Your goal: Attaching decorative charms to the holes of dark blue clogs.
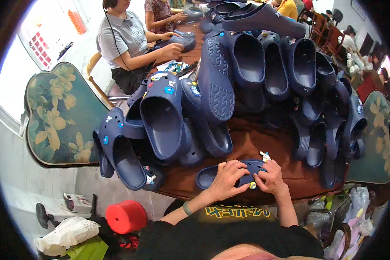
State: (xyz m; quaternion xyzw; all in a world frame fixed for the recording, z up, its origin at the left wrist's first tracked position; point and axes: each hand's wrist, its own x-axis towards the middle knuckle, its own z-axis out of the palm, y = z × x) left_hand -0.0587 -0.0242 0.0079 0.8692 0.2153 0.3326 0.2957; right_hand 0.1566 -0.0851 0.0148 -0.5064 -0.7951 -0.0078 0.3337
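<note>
Close in front of me, a navy clog (206,177) lies at the table's near edge, its heel end toward the left. My left hand (227,178) is closed over its middle, thumb pressing near the vent holes. My right hand (271,177) curls round the toe end, its fingers bent onto the upper; what its fingertips pinch there is hidden. A white charm (264,156) shows just beyond my right hand. A small yellow-and-white charm (252,185) shows between my two thumbs.
Navy clogs (160,125), several with charms, are heaped on the left; more (301,65) pile up ahead and right. A brown cloth (251,147) covers the table. Across on the left, a person (125,43) handles another clog. A red stool (126,216) stands below left.
</note>
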